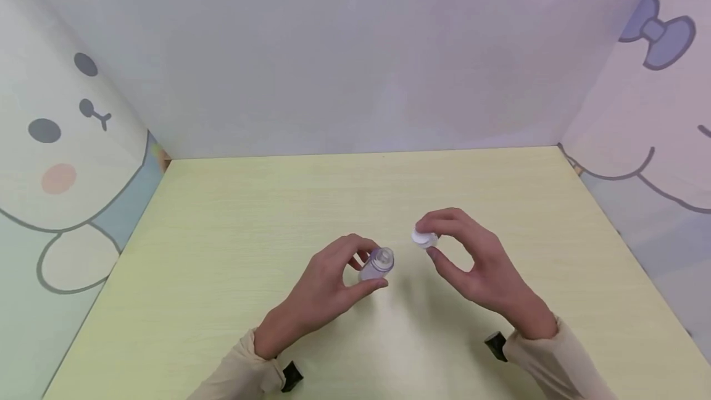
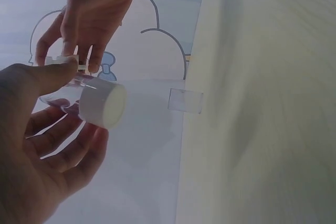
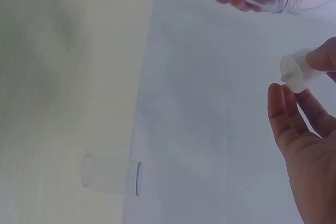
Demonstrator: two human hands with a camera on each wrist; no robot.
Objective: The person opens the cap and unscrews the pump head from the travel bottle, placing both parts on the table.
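My left hand (image 1: pixel 328 279) grips a small clear bottle (image 1: pixel 375 265) round its body, tilted, with its open neck up and towards the right. The left wrist view shows the bottle's wide white base (image 2: pixel 105 104). To the right and a little farther off, my right hand (image 1: pixel 486 261) pinches a white cap (image 1: pixel 424 239) between thumb and fingers. The cap is apart from the bottle neck. In the right wrist view its hollow underside (image 3: pixel 292 74) faces the bottle, with a short stub inside.
A clear cylindrical cover (image 3: pixel 110 174) stands on the pale wooden table (image 1: pixel 250 215) in both wrist views; I cannot make it out in the head view. A plain pale wall (image 1: pixel 355 66) rises behind the table, and cartoon-printed walls (image 1: pixel 66 159) flank it.
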